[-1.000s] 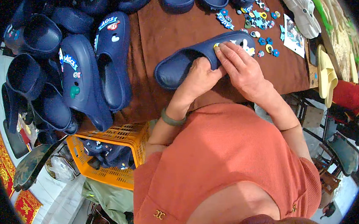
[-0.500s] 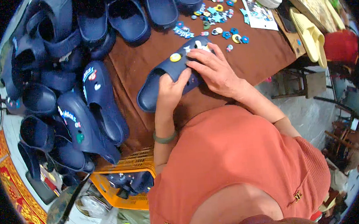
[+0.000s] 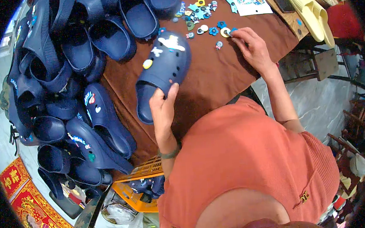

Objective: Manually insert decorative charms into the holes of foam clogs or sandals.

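My left hand (image 3: 163,109) grips a navy clog (image 3: 169,66) by the side of its opening, thumb on the outside and fingers inside. The clog's toe points away from me. On its upper sit a white bow-like charm (image 3: 171,42), a smaller white charm (image 3: 157,52) and a yellow-and-white round charm (image 3: 147,64); several holes show bare. To the right, my right hand (image 3: 251,49) is closed at the fingertips on a blue flower charm (image 3: 233,30), mostly covered by the fingers. Beside it lies a pale yellow ring-shaped charm (image 3: 225,32). A swirl charm (image 3: 219,45) rests closer to me.
Loose charms (image 3: 199,10) lie scattered over the brown cloth (image 3: 213,74). A printed sheet (image 3: 248,1) is at the back right, near yellow slippers (image 3: 308,12). Navy clogs (image 3: 78,49) pile up on the left. An orange crate (image 3: 140,202) stands below the table edge.
My right hand has left the clog and moved right to the charms, closing on a blue flower one. My left hand now holds the clog alone, turned more upright. The view has shifted.
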A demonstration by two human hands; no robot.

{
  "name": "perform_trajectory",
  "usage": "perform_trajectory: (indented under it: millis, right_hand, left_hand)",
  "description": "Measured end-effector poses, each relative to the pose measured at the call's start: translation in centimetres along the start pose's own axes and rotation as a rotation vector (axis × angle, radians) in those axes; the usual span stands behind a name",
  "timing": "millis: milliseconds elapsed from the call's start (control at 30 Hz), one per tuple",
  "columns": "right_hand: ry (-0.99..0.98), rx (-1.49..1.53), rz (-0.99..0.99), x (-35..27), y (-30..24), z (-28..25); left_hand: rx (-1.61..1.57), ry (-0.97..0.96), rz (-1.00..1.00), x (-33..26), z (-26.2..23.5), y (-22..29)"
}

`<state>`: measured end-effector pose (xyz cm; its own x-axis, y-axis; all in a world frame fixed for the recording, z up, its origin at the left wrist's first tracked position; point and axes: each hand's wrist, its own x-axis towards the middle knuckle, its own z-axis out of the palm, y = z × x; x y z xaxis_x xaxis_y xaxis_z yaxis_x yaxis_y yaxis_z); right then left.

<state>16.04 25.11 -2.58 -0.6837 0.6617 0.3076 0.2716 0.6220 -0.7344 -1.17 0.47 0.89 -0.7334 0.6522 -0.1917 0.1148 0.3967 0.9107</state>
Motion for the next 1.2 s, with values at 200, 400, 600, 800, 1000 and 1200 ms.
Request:
perform_trajectory:
  millis: [200,400,600,800,1000,1200]
  right_hand:
    - [-0.116,-0.215,-0.200,0.6,-0.3,2.3]
    - [-0.078,-0.096,-0.198,0.7,-0.1,2.3]
    - [-0.222,0.201,-0.049,0.5,-2.4,3.0]
    - [-0.310,0.416,-0.147,2.0,-6.0,6.0]
    - [-0.538,0.193,-0.541,5.1,-7.6,5.5]
    - [-0.646,-0.016,-0.547,6.3,-9.4,5.5]
  left_hand:
    - [0.008,0.106,-0.003,1.1,0.5,0.2]
    - [0.097,0.094,0.184,1.6,0.7,-1.1]
    - [0.050,0.098,0.271,1.6,0.5,-1.8]
    - [0.007,0.009,0.186,1.6,0.1,-1.8]
    - [0.013,-0.108,0.218,1.3,-0.9,-1.9]
    - [-0.014,-0.154,0.153,1.3,-1.1,-2.0]
